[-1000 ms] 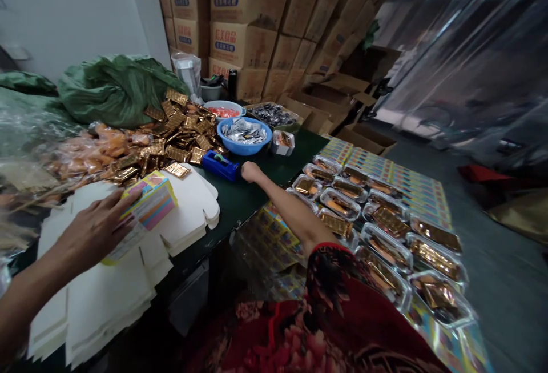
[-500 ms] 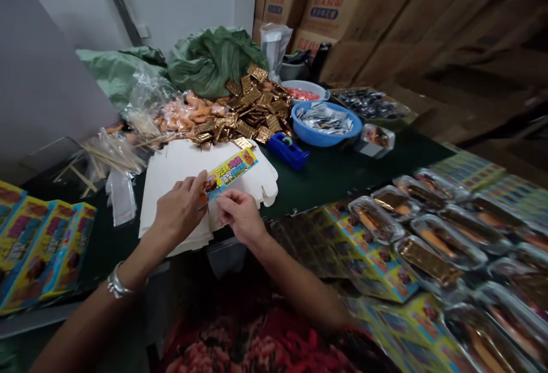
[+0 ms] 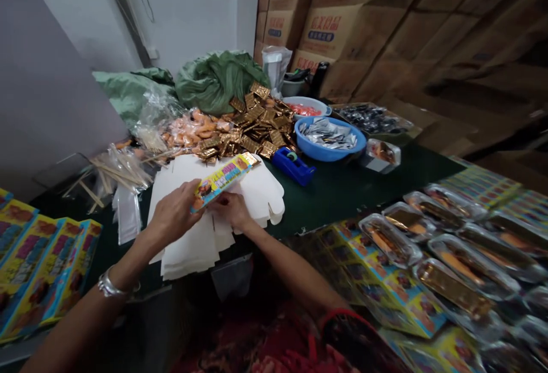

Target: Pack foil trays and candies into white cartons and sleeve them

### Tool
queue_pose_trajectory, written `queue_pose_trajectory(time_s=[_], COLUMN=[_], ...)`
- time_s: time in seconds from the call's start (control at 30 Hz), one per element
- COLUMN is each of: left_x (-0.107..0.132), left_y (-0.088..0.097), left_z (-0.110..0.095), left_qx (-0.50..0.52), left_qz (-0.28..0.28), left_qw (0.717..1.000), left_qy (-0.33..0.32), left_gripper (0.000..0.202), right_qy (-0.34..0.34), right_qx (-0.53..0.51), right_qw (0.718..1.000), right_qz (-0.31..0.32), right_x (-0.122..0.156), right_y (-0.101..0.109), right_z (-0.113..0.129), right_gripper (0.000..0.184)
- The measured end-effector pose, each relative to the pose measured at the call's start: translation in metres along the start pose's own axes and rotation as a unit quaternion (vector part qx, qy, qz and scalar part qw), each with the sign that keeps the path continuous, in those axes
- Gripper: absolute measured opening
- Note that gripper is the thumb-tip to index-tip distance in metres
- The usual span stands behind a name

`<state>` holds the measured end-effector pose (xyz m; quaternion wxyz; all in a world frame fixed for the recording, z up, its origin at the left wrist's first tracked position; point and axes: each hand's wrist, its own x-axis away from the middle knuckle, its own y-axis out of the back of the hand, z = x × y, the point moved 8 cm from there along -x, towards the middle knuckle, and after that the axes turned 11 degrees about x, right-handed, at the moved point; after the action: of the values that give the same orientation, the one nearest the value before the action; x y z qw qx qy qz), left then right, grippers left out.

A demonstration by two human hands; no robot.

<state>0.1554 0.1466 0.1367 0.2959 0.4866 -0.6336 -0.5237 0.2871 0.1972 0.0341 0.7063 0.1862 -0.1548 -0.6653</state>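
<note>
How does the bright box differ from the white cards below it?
The box is printed in yellow and blue; the white cards look plain. The box is folded up, while the white cards lie flat in layers. The left hand grips the box; the white cards rest on the table. Both look like card.

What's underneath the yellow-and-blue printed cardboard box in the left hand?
Below the box lies a stack of flat white cardboard pieces; the right hand is by the box's near edge. The box's underside and whatever is directly beneath are hidden.
</note>
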Motion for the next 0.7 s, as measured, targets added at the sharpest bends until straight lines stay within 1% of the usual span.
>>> queue_pose_trajectory(time_s=[0.03,0.07,0.13,0.2,0.23,0.27,0.33,0.4,0.43,0.47,0.5,0.53,0.57,0.63,0.7], left_x=[0.001,0.005,0.020,0.042,0.055,0.068,0.089,0.103,0.108,0.113,0.119,0.125,0.132,0.146,0.163], left_y=[-0.001,-0.002,-0.007,-0.017,-0.024,-0.032,-0.049,-0.059,-0.059,-0.053,-0.044,-0.029,-0.012,0.033,0.084], left_z=[0.000,-0.001,-0.005,-0.011,-0.013,-0.014,-0.012,-0.009,-0.007,-0.007,-0.008,-0.009,-0.012,-0.021,-0.033], left_qx=[-0.006,-0.013,-0.019,-0.018,-0.019,-0.021,-0.021,-0.018,-0.020,-0.026,-0.039,-0.057,-0.080,-0.133,-0.187], left_qz=[-0.009,-0.024,-0.075,-0.142,-0.175,-0.202,-0.235,-0.252,-0.260,-0.272,-0.286,-0.297,-0.303,-0.299,-0.275], left_qw=[1.000,1.000,0.996,0.985,0.975,0.966,0.955,0.952,0.952,0.949,0.945,0.940,0.935,0.928,0.929], left_qy=[-0.003,-0.007,-0.035,-0.100,-0.133,-0.158,-0.181,-0.171,-0.162,-0.157,-0.156,-0.159,-0.165,-0.177,-0.164], left_gripper=[0.052,0.053,0.057,0.063,0.065,0.067,0.066,0.061,0.058,0.053,0.049,0.046,0.043,0.040,0.044], right_qy=[-0.010,-0.026,-0.065,-0.097,-0.110,-0.123,-0.147,-0.157,-0.155,-0.149,-0.142,-0.135,-0.128,-0.102,-0.038], right_qx=[0.040,0.056,0.047,0.026,0.004,-0.035,-0.149,-0.259,-0.293,-0.310,-0.318,-0.324,-0.329,-0.336,-0.345], right_qw=[0.999,0.998,0.997,0.995,0.994,0.991,0.972,0.942,0.931,0.926,0.923,0.920,0.916,0.909,0.898], right_qz=[-0.001,-0.004,-0.011,0.004,0.024,0.051,0.106,0.142,0.150,0.156,0.166,0.177,0.190,0.225,0.271], right_x=[-0.011,-0.019,-0.028,-0.024,-0.018,-0.009,0.011,0.029,0.036,0.040,0.044,0.046,0.047,0.047,0.046], right_y=[0.012,0.027,0.060,0.085,0.091,0.092,0.083,0.069,0.062,0.056,0.050,0.045,0.039,0.030,0.024], right_z=[-0.005,-0.012,-0.027,-0.042,-0.048,-0.052,-0.056,-0.050,-0.044,-0.037,-0.027,-0.015,-0.002,0.033,0.079], right_gripper=[0.024,0.021,0.019,0.015,0.022,0.030,0.041,0.052,0.058,0.062,0.065,0.066,0.066,0.065,0.068])
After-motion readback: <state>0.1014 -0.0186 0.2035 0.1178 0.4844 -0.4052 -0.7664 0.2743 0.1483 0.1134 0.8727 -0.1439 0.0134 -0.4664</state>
